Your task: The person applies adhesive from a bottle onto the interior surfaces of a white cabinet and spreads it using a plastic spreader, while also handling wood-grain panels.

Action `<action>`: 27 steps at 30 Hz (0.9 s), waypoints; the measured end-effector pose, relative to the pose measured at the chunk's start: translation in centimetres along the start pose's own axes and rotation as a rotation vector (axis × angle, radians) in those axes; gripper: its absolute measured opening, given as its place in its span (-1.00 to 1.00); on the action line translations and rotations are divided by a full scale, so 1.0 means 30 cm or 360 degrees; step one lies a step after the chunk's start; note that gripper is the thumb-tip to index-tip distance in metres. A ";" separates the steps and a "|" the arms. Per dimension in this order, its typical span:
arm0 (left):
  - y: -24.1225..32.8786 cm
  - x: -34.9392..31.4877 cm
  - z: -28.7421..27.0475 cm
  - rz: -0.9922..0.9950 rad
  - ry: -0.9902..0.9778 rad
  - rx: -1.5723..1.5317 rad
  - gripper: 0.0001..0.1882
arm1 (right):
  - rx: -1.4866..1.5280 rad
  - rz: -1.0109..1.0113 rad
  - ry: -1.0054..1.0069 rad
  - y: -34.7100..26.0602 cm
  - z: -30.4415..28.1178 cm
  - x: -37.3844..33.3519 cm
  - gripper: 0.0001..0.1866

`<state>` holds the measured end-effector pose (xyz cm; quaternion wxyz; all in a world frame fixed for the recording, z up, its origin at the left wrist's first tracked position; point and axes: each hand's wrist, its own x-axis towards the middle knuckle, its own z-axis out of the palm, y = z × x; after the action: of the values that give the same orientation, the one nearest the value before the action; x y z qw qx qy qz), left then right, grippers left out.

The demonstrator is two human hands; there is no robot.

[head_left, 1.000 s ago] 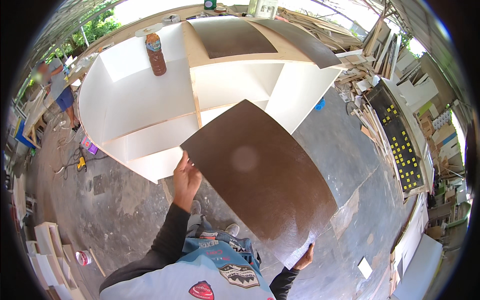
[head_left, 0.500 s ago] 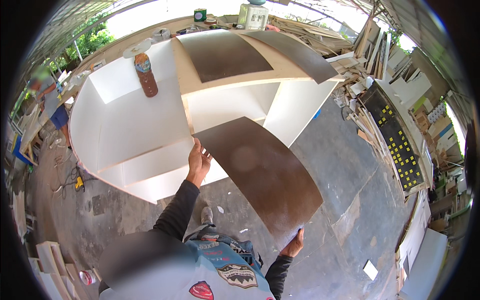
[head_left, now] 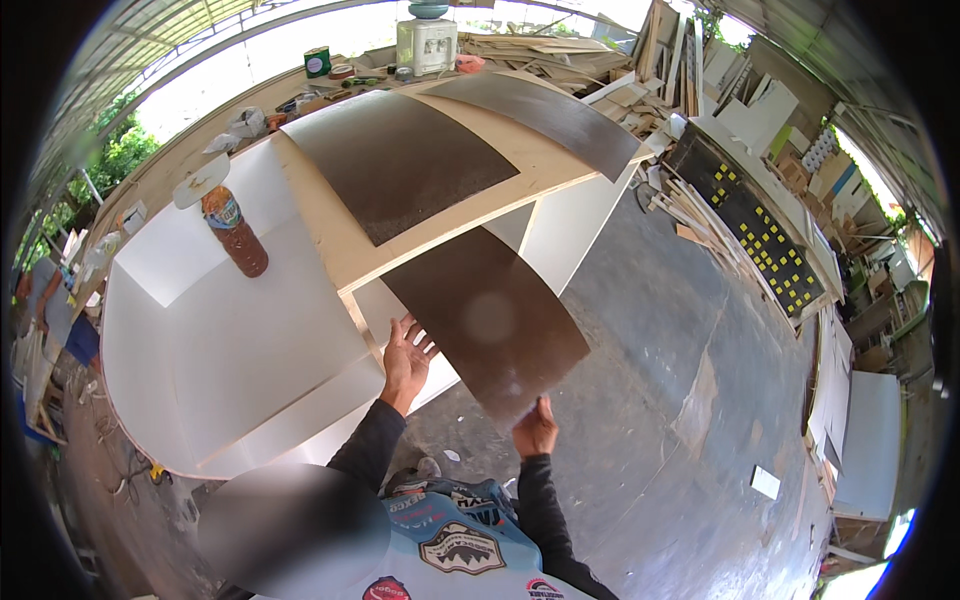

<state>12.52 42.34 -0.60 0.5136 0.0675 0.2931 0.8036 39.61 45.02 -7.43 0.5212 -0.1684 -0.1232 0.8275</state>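
My right hand (head_left: 537, 430) is closed on the near corner of a flexible dark brown sheet (head_left: 490, 315), possibly laminate. Beside the sheet's left edge, my left hand (head_left: 408, 362) has its fingers spread; whether they touch the edge is hard to tell. The sheet's far end passes beneath the wooden top (head_left: 320, 220) of a large white cabinet (head_left: 190, 370), into its open compartment. Two more brown sheets, a wide one (head_left: 400, 150) and a narrower one (head_left: 550, 112), lie on that top.
A bottle of reddish-brown stuff (head_left: 238, 245) stands inside the cabinet's left part. Behind are a white water dispenser (head_left: 427, 45) and a green can (head_left: 317, 63). Scrap wood (head_left: 690, 70) and a black board with yellow squares (head_left: 750, 220) line the right. A person (head_left: 50, 300) stands far left.
The brown sheet has moved forward, its far end now under the cabinet top. My right hand has moved up and left with it. My left fingers have spread. The cabinet appears closer.
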 end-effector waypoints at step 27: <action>0.398 -0.599 -0.219 0.0794 0.1069 0.0762 -0.75 | -0.1047 -0.0020 0.0730 0.038 -0.112 0.525 -0.73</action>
<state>8.77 20.58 3.92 0.1522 -0.0111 0.5943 0.7896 33.75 58.86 -13.30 0.4585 -0.5060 -0.2631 0.6816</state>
